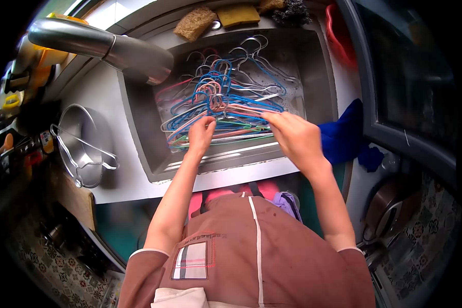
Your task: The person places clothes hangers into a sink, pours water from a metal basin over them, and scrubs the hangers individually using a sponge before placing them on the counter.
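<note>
Kitchen, 1 grey sink (318, 77), metal faucet (113, 49), steel pot (84, 120), yellow sponge (238, 15), white counter (118, 179)

Hangers (249, 108) look glossy; the faucet (131, 54) at ten o'clock, smooth metal; the pot (78, 127) at nine, shiny metal; the tan sponge (194, 24) at eleven, rough.

The left hand (201, 135) and right hand (296, 137) extend forward, curled.
</note>
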`<state>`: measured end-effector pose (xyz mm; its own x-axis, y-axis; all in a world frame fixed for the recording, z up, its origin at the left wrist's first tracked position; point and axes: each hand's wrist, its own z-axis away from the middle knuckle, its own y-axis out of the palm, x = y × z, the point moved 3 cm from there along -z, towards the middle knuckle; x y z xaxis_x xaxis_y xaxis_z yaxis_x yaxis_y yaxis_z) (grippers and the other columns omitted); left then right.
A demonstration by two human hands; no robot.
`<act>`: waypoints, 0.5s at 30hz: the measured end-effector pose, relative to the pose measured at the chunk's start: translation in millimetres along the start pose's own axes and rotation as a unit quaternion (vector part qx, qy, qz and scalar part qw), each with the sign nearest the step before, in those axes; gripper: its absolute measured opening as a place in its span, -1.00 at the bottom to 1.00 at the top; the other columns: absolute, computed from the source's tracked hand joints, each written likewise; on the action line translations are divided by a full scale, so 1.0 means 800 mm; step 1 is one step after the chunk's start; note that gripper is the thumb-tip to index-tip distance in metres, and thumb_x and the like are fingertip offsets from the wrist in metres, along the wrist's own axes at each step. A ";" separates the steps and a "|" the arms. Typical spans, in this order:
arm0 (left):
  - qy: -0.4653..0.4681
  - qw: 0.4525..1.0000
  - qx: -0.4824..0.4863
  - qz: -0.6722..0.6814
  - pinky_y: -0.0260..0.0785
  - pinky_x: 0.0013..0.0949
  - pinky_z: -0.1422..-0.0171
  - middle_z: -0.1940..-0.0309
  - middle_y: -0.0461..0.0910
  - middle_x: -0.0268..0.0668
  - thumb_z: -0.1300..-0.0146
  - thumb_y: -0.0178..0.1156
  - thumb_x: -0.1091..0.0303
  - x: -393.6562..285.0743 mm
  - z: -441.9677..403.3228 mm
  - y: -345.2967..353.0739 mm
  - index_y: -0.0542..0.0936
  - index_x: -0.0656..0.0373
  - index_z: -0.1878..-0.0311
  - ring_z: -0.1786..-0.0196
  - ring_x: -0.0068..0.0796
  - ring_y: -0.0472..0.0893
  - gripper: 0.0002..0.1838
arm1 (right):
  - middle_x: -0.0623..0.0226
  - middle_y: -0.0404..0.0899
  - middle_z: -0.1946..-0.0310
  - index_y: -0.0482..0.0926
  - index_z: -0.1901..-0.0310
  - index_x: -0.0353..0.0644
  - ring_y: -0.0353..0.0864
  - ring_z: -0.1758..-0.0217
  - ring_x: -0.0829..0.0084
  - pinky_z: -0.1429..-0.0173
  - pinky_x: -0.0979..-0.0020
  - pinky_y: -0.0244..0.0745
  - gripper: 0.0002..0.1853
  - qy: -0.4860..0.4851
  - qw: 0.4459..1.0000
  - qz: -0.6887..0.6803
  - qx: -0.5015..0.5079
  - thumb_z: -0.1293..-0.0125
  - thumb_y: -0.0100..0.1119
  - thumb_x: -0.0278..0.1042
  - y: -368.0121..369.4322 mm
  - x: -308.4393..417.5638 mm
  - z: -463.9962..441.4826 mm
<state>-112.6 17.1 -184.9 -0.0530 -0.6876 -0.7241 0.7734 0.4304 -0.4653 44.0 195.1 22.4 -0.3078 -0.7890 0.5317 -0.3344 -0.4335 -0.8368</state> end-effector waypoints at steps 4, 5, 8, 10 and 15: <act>0.038 0.992 -0.068 -0.100 0.40 -0.24 0.13 0.24 0.57 -0.14 -0.07 0.21 0.37 -0.020 -0.001 0.016 0.53 0.18 0.15 0.24 -0.22 0.59 -0.74 | 0.28 0.60 0.28 0.58 0.25 -0.09 0.57 0.19 0.19 0.16 0.25 0.48 -0.83 0.071 0.987 -0.019 0.142 -0.07 0.16 -0.42 0.133 -0.094 0.023; 0.039 0.991 -0.075 -0.108 0.39 -0.21 0.12 0.22 0.55 -0.13 -0.06 0.21 0.37 -0.015 -0.004 0.021 0.52 0.17 0.14 0.23 -0.20 0.58 -0.73 | 0.28 0.60 0.26 0.58 0.23 -0.09 0.57 0.16 0.19 0.13 0.23 0.47 -0.80 0.076 0.983 -0.017 0.169 -0.05 0.15 -0.41 0.159 -0.104 0.025; 0.028 0.989 -0.053 -0.139 0.37 -0.19 0.10 0.24 0.54 -0.14 -0.03 0.23 0.37 0.007 -0.012 0.031 0.53 0.16 0.17 0.20 -0.17 0.56 -0.73 | 0.24 0.58 0.22 0.55 0.17 -0.11 0.55 0.11 0.19 0.07 0.22 0.45 -0.74 0.096 0.976 -0.043 0.189 -0.02 0.16 -0.44 0.199 -0.099 0.026; 0.039 0.987 -0.038 -0.150 0.37 -0.18 0.10 0.26 0.54 -0.14 -0.03 0.24 0.36 0.007 -0.015 0.030 0.54 0.16 0.20 0.20 -0.16 0.55 -0.76 | 0.21 0.56 0.20 0.54 0.15 -0.12 0.53 0.08 0.18 0.03 0.22 0.44 -0.71 0.082 0.981 -0.045 0.170 -0.02 0.16 -0.45 0.222 -0.095 0.026; 0.073 0.991 0.001 -0.113 0.36 -0.19 0.11 0.29 0.54 -0.15 -0.03 0.23 0.35 0.001 -0.018 0.017 0.55 0.15 0.29 0.19 -0.13 0.54 -0.83 | 0.21 0.50 0.12 0.49 0.05 -0.07 0.46 -0.02 0.16 -0.05 0.18 0.39 -0.65 0.127 0.966 -0.059 0.217 -0.06 0.15 -0.43 0.241 -0.069 0.023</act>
<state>-111.3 31.0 -198.8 -0.3153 -0.6746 -0.6674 0.7330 0.2735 -0.6228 13.2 147.4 -170.6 -0.5182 -0.6142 0.5951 0.0072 -0.6989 -0.7151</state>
